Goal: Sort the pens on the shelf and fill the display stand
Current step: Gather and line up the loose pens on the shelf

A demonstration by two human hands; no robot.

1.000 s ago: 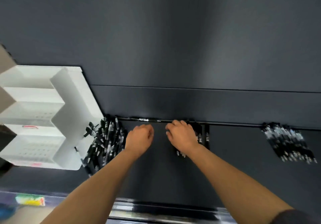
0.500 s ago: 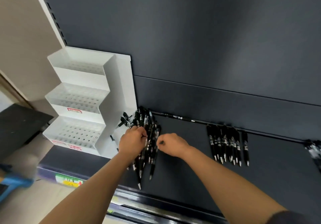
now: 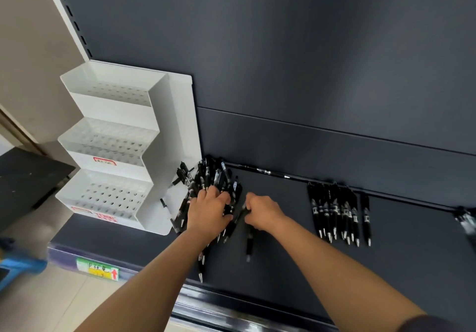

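Two hands: both reach in over the left part of the shelf (image 3: 283, 275), close together but not touching.
Left hand (image 3: 209, 213): lies on top of the loose pile (image 3: 206, 177) of black pens, fingers curled down into it and thumb closed against them, gripping a bunch. It hides the middle of the heap.
Right hand (image 3: 263, 213): fingers bent inward, pinching the upper end of a single pen (image 3: 248, 244), whose tip points toward the shelf's front edge.
Loose pile: heaped right beside the display stand (image 3: 164, 135); a few pens on its left lean against the stand's side wall, others stick out below the left wrist.
Display stand: white, three stepped tiers with rows of holes, at the shelf's left end against the back panel (image 3: 309, 73). Red-framed labels sit on the two lower tier fronts.
Sorted row (image 3: 334, 213): black pens laid side by side, tips forward, well apart to the right; one more pen (image 3: 366, 218) lies just beside them.
Back edge: one long pen (image 3: 262, 171) lies along the panel.
Far right: another bunch (image 3: 466, 219) — blurred.
Shelf front: a green and yellow tag (image 3: 98, 269) with a red arrow.
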